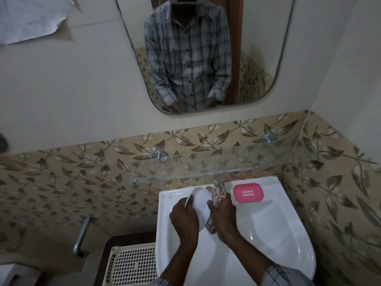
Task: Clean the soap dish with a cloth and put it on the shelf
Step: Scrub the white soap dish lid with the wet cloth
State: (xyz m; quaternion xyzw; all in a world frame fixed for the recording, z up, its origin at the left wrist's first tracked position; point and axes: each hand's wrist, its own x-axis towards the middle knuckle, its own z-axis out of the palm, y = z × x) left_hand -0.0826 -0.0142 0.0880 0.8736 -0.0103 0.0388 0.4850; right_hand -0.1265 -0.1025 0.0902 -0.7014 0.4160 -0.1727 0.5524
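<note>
Over the white sink [278, 230] my left hand [183, 219] holds a white oval soap dish part [201, 203] by its left edge. My right hand [223, 215] grips a patterned pink cloth [216, 195] and presses it against the right side of that white part. A pink soap dish tray [248, 193] with drain holes lies on the sink's back rim, right of the tap. A clear glass shelf [216, 162] is fixed to the wall just above the sink.
A metal tap [218, 181] stands at the back of the sink, close behind the cloth. A cream plastic basket [132, 265] sits low left of the sink. A metal pipe [82, 234] runs down the left wall. A mirror [195, 54] hangs above.
</note>
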